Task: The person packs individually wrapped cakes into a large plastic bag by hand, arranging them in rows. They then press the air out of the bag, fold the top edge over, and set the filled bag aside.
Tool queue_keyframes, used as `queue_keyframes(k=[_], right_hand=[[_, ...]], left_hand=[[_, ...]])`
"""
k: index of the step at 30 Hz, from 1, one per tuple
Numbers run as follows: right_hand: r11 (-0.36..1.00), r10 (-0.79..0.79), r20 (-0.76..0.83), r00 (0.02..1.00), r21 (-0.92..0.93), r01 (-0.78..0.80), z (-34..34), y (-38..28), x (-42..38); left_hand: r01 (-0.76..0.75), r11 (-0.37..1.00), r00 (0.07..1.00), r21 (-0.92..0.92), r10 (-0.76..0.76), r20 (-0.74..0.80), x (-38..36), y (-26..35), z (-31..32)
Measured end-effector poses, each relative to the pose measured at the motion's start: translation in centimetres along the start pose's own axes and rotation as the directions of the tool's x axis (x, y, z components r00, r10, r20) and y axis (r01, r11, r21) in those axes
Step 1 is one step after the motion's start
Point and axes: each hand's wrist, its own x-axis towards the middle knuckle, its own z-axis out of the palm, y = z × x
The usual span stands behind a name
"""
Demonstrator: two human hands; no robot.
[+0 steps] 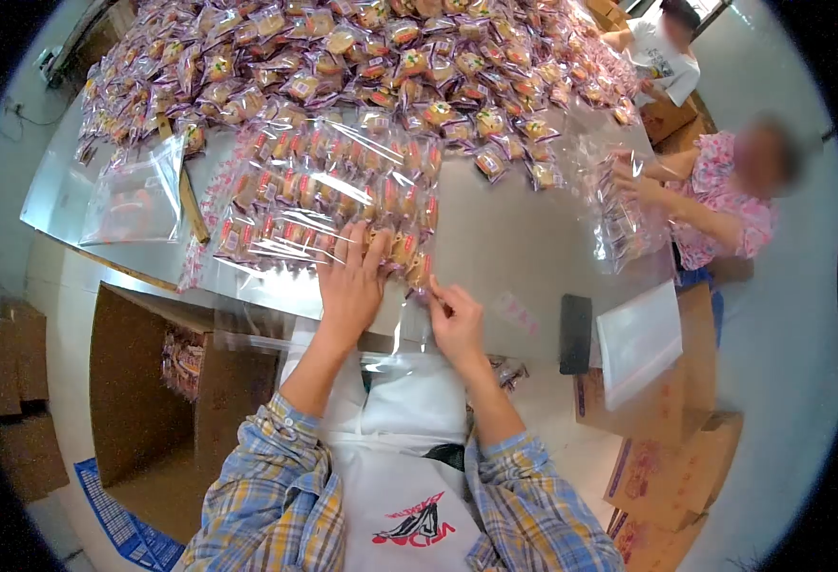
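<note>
A large clear plastic bag (290, 205) lies flat in front of me, filled with several rows of small wrapped pastries. My left hand (350, 291) rests on the near rows with its fingers stretched out, pressing on the film. At the bag's near right corner, my right hand (457, 322) has thumb and fingers pinched together on the film edge. The bag's unfilled mouth hangs over the table edge toward my apron (404, 419).
A big heap of wrapped pastries (342, 57) covers the far table (505, 238). Flat clear bags (134, 205) lie left, beside a wooden strip (193, 202). An open carton (142, 400) stands below left. At right, a co-worker (724, 195) handles another filled bag (619, 214).
</note>
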Motion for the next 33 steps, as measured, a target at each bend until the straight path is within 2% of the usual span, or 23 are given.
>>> queue_keyframes(k=[4,5,8,9,11,12,16,20,22,23,26,27,30,31,32,33], right_hand=[[0.994,0.106,-0.033,0.994,0.034,-0.105,0.2,-1.5,-0.4],[0.991,0.132,-0.058,0.990,0.037,-0.130,0.2,-1.6,-0.2],[0.979,0.184,-0.061,0.981,0.099,-0.177,0.5,-0.8,-0.7],[0.970,0.203,-0.057,0.978,0.151,-0.192,0.6,-0.7,-0.8],[0.943,0.239,-0.041,0.970,0.247,-0.222,0.5,-0.5,-1.0],[0.951,0.208,-0.042,0.977,0.244,-0.192,0.4,-0.4,-0.9],[0.975,0.079,-0.044,0.996,0.213,-0.068,-0.5,0.8,-0.8],[0.992,0.010,-0.055,0.998,0.130,-0.002,-0.6,1.4,-1.3],[0.990,0.046,-0.099,0.994,0.134,-0.032,-0.7,1.8,-1.2],[0.989,0.065,-0.119,0.991,0.138,-0.049,-0.8,2.0,-1.1],[0.988,0.155,-0.140,0.978,0.003,-0.157,-3.2,3.7,0.7],[0.964,0.261,-0.188,0.947,0.110,-0.244,-3.7,4.1,1.3],[0.942,0.127,-0.300,0.945,-0.261,-0.210,-5.8,1.8,2.2],[0.904,0.143,-0.209,0.967,-0.370,-0.213,-6.2,1.4,1.4],[0.921,-0.038,-0.080,0.996,-0.390,0.004,-5.9,1.0,1.3],[0.898,-0.216,0.053,0.975,-0.382,0.220,-5.1,0.5,1.0]], left_hand=[[0.020,0.993,0.986,-0.120,0.000,0.165,0.1,0.1,-1.2],[-0.104,0.994,0.994,-0.033,0.105,0.029,-1.3,-0.4,0.3],[-0.359,0.933,0.933,-0.033,0.358,-0.036,-3.1,0.2,0.4],[-0.313,0.922,0.950,-0.229,0.308,-0.058,-3.0,1.2,0.2],[-0.264,0.936,0.963,-0.233,0.270,-0.009,-2.5,1.9,-0.1],[-0.241,0.942,0.968,-0.232,0.250,0.010,-2.0,2.1,-0.1],[-0.267,0.954,0.958,-0.137,0.248,-0.143,-1.5,2.8,1.5],[-0.131,0.988,0.986,-0.087,0.121,-0.111,-1.2,4.4,2.6],[-0.048,0.996,0.998,-0.076,0.045,-0.037,-0.7,5.5,3.0],[-0.062,0.995,0.997,-0.081,0.057,-0.057,-0.5,5.9,3.2],[-0.101,0.984,0.993,-0.145,0.109,0.049,0.3,7.4,2.0],[-0.150,0.953,0.982,-0.262,0.174,0.070,0.4,7.3,-0.3],[-0.367,0.928,0.928,-0.069,0.361,-0.087,-1.4,3.4,-1.1],[-0.283,0.957,0.958,-0.069,0.280,-0.056,-1.1,2.5,-2.7],[-0.261,0.961,0.965,-0.096,0.261,-0.018,-0.6,1.7,-3.7],[-0.235,0.964,0.971,-0.124,0.240,0.025,-0.2,1.0,-4.4]])
